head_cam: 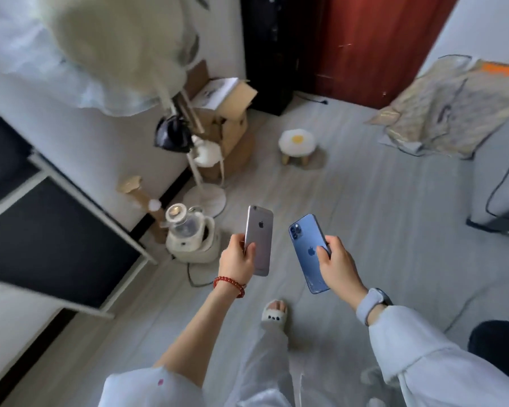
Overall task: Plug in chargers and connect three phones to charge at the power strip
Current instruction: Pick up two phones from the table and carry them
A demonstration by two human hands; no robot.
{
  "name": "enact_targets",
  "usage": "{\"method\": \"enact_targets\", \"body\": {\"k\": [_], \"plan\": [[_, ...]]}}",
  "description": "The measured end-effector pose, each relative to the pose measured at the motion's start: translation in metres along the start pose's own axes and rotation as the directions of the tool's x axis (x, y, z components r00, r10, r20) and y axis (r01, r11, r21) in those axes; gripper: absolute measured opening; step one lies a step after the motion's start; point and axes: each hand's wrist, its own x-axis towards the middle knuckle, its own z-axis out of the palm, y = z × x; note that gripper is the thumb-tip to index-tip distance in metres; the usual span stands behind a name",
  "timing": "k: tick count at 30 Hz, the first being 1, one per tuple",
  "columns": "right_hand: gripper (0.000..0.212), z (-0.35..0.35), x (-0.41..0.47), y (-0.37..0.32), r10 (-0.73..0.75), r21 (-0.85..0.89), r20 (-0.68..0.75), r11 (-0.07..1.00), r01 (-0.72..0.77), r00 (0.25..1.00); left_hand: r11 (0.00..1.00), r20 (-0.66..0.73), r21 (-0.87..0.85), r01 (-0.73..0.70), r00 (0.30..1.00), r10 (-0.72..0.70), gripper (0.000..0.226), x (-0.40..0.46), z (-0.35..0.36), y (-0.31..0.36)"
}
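Standing over the floor (379, 218): left hand (237, 258) grips a grey phone (259, 236), right hand (337, 264) a blue phone (307, 254), backs up.

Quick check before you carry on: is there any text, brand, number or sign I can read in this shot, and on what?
No readable words or numbers.
Grey phone, left hand: apple logo only.
Blue phone, right hand: apple logo only.
Papers on the cardboard box: print too blurred to read.
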Motion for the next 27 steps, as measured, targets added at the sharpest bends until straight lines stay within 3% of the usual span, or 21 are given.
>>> {"method": "enact_targets", "body": {"k": [7, 14, 20, 27], "plan": [[0.019, -0.068, 0.158, -0.014, 0.112, 0.063, -0.136, 0.993, -0.104, 0.984, 0.99, 0.148, 0.064, -0.125, 0.982, 0.115, 0.022, 0.171, 0.066, 0.11], [0.017, -0.162, 0.263, 0.048, 0.331, 0.185, -0.306, 0.94, -0.286, 0.892, 0.954, 0.369, 0.061, -0.292, 0.895, 0.25, 0.021, 0.281, 0.192, 0.233], [0.02, -0.254, 0.376, 0.121, 0.419, 0.264, -0.351, 0.902, -0.341, 0.837, 0.947, 0.502, 0.03, -0.32, 0.824, 0.263, 0.021, 0.354, 0.325, 0.333], [0.019, -0.398, 0.517, 0.183, 0.41, 0.216, -0.398, 0.911, -0.351, 0.82, 0.952, 0.564, 0.033, -0.303, 0.792, 0.233, 0.023, 0.436, 0.462, 0.482]]}}
